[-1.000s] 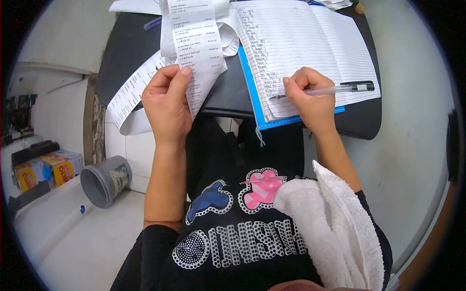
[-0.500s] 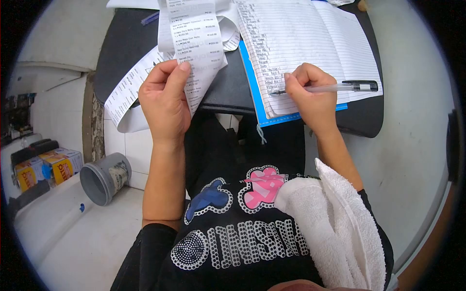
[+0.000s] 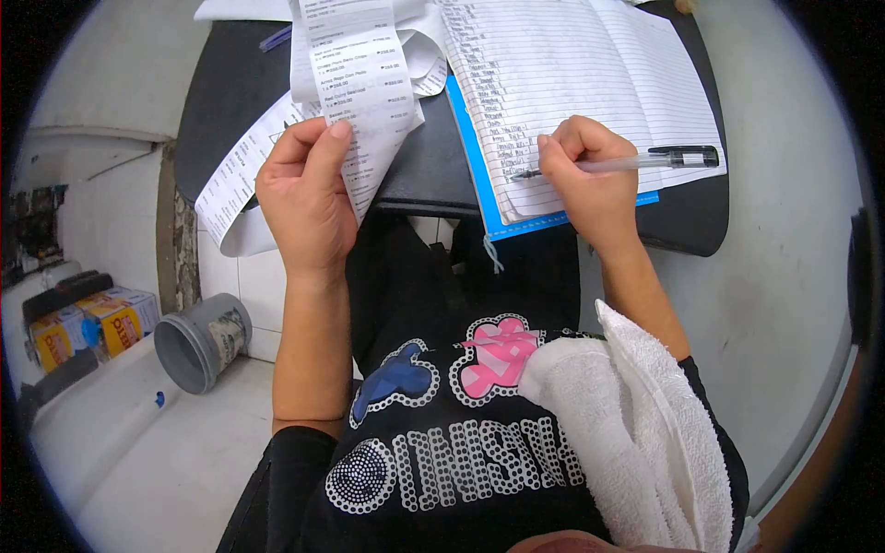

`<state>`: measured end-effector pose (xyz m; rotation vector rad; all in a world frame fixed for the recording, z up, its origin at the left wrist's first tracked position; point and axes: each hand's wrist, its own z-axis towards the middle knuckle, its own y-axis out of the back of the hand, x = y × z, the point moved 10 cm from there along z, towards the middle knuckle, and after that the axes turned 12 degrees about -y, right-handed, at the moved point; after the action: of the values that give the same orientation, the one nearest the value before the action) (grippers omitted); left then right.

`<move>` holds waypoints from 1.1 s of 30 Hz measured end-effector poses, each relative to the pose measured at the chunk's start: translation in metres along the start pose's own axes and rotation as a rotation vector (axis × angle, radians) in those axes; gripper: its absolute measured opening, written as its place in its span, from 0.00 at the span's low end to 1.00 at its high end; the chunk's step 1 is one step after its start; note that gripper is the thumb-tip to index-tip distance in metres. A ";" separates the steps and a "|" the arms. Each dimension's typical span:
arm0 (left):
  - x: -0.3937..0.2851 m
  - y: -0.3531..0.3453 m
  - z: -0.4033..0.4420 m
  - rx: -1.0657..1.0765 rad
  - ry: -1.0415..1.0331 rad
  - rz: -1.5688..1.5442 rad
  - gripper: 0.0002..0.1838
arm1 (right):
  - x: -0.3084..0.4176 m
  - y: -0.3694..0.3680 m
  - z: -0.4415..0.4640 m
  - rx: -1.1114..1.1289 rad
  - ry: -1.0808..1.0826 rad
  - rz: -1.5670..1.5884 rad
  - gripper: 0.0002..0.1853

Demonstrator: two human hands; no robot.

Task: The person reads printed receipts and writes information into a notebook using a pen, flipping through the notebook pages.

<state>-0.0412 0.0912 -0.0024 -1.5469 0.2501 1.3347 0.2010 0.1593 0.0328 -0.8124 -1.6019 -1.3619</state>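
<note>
My left hand (image 3: 309,198) pinches a long printed receipt (image 3: 364,69) between thumb and fingers. The strip runs up over the black tabletop, and a curled length of it (image 3: 241,175) hangs past the front edge on the left. In my right hand (image 3: 595,175) is a clear pen with a black cap (image 3: 650,159). Its tip is at the lower left of a lined notebook page (image 3: 572,83), by the end of a column of handwriting. The open notebook lies over a blue cover (image 3: 489,184).
The black table (image 3: 419,170) ends just in front of my lap. A purple pen (image 3: 277,39) lies at its back left. On the floor at left are a grey bucket (image 3: 198,346) lying tilted and yellow-and-white boxes (image 3: 115,323). A white towel (image 3: 636,442) hangs over my shoulder.
My left hand and the receipt have shifted slightly left. The right hand stays at the same part of the page, with the pen tip moved very slightly.
</note>
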 end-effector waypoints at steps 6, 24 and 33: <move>0.001 0.000 -0.001 -0.007 0.007 -0.003 0.05 | -0.002 0.002 0.000 -0.023 0.009 -0.004 0.15; 0.002 0.000 0.000 0.003 0.010 -0.024 0.05 | -0.001 0.002 -0.001 -0.020 0.011 -0.039 0.15; 0.002 0.000 0.000 0.002 0.013 -0.018 0.05 | -0.001 0.003 -0.002 -0.014 -0.009 -0.042 0.15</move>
<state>-0.0403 0.0922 -0.0043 -1.5535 0.2450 1.3108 0.2043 0.1581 0.0334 -0.7986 -1.6263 -1.4028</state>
